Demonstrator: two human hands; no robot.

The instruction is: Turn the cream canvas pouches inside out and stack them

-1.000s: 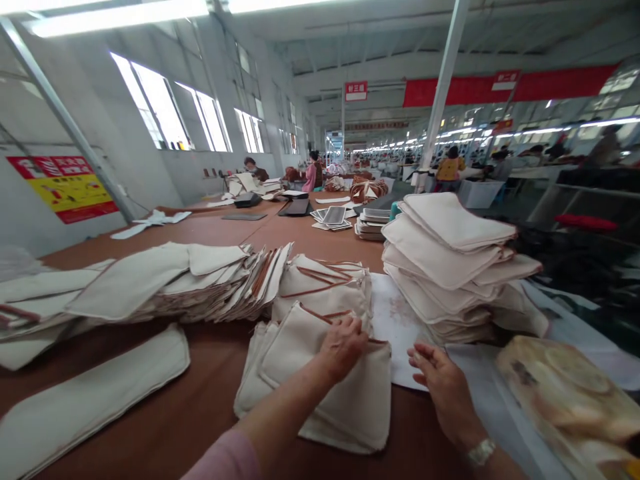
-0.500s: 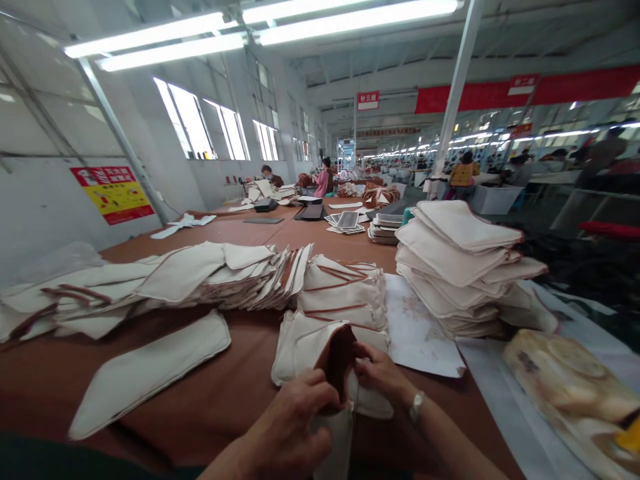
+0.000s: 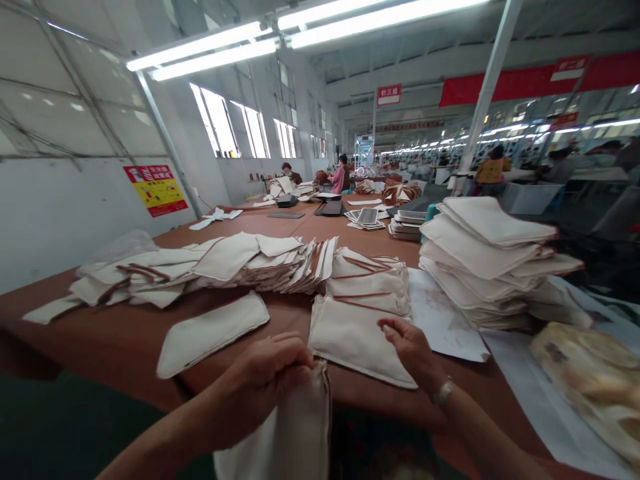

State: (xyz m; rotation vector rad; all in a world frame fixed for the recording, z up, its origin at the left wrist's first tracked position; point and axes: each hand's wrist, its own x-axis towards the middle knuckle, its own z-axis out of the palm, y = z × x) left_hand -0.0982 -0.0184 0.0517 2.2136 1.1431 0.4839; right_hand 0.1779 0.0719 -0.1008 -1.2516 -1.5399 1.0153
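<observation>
My left hand (image 3: pixel 273 377) is closed on the upper edge of a cream fabric pouch (image 3: pixel 297 437), which hangs down in front of the table's near edge. My right hand (image 3: pixel 414 350) is apart from it, fingers loosely stretched and somewhat curled, with nothing visible in them. It hovers over the right side of a row of cream pouches with brown edging (image 3: pixel 357 337). Left of that row, a single long cream piece (image 3: pixel 213 333) lies flat on the brown tabletop (image 3: pixel 120 347).
Behind lies a long heap of cream pieces (image 3: pixel 225 257). A tall stack of cream pieces (image 3: pixel 490 260) stands at right, beside white paper (image 3: pixel 433 320) and a yellowish plastic-wrapped bundle (image 3: pixel 583 380). Grey panels (image 3: pixel 367 217) lie farther back. Other people (image 3: pixel 340 177) work in the distance.
Both hands were at the open brown-lined mouth of the pouch. Now my right hand has come away to the right, and my left has drawn the pouch down and left. The view has shifted left.
</observation>
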